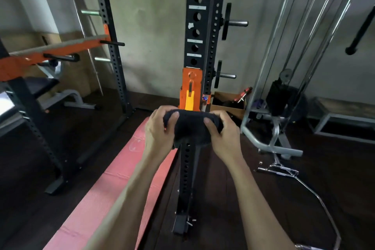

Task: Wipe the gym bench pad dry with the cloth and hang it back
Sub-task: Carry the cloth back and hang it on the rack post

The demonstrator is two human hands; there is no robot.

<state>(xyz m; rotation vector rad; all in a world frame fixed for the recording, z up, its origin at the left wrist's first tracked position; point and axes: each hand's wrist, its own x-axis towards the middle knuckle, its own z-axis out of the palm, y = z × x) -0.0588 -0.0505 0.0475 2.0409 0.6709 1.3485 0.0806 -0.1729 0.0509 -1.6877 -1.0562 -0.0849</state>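
A dark cloth (190, 128) is bunched between both my hands, right in front of the black rack upright (197, 26). My left hand (160, 128) grips its left end and my right hand (221, 134) grips its right end. The cloth sits just below the orange and yellow hook bracket (190, 91) on the upright; whether it rests on anything there is hidden. A black bench pad (40, 85) on a grey frame stands at the far left, behind the rack.
A pink mat (113, 180) lies on the dark floor under my left arm. An orange safety arm (50, 53) crosses at left. Weight-plate pegs (235, 23) stick out right of the upright. A cable machine (284, 95) and a chrome curl bar (304, 184) are at right.
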